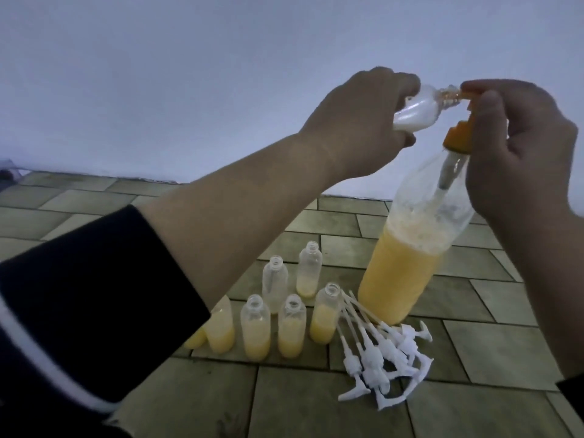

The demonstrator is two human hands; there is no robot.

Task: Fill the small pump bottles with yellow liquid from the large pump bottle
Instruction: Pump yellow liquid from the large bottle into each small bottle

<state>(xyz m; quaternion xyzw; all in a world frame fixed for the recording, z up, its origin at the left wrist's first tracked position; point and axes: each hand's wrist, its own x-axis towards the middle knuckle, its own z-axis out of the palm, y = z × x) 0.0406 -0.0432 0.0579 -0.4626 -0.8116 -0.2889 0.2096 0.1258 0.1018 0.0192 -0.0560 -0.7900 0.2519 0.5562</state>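
Head view, small bottle (pixel 202 106) in left grip (pixel 357 121), at pump spout (pixel 559 95)

The big bottle (pixel 401 267) stands half full of yellow liquid with an orange pump (pixel 556 121) on top, one small clear bottle (pixel 202 105) is tipped sideways at its spout, and more small open bottles (pixel 290 327) stand left of its base.

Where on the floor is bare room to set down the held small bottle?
Bare tile lies left of the standing small bottles, toward the wall, and right of the large pump bottle. Crowded: between those bottles and the pile of pump heads.
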